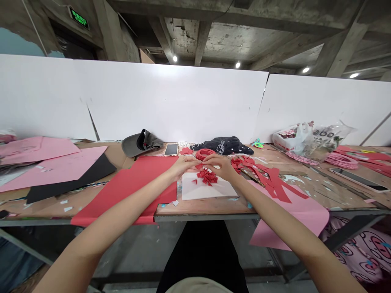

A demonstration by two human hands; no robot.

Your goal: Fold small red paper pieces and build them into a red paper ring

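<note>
My left hand point(184, 166) and my right hand point(221, 167) meet over the middle of the table, fingertips closed in a pinch. Between them is a small red paper piece point(199, 166); its exact fold is too small to make out. Just below lies a loose heap of small folded red paper pieces point(208, 178) on a white sheet point(210, 195). A red ring point(204, 153) built of similar paper sits right behind my fingers. Beside my right hand are scattered red paper scraps and cut red strips point(276, 183).
Large red paper point(128, 183) lies left, near pink sheets point(88, 160) and black paper point(70, 181). A cap point(142, 142), a phone point(171, 149) and dark cloth point(226, 145) stand behind. Rightward are pink paper point(293, 215), plastic bags point(295, 136) and another phone point(359, 179).
</note>
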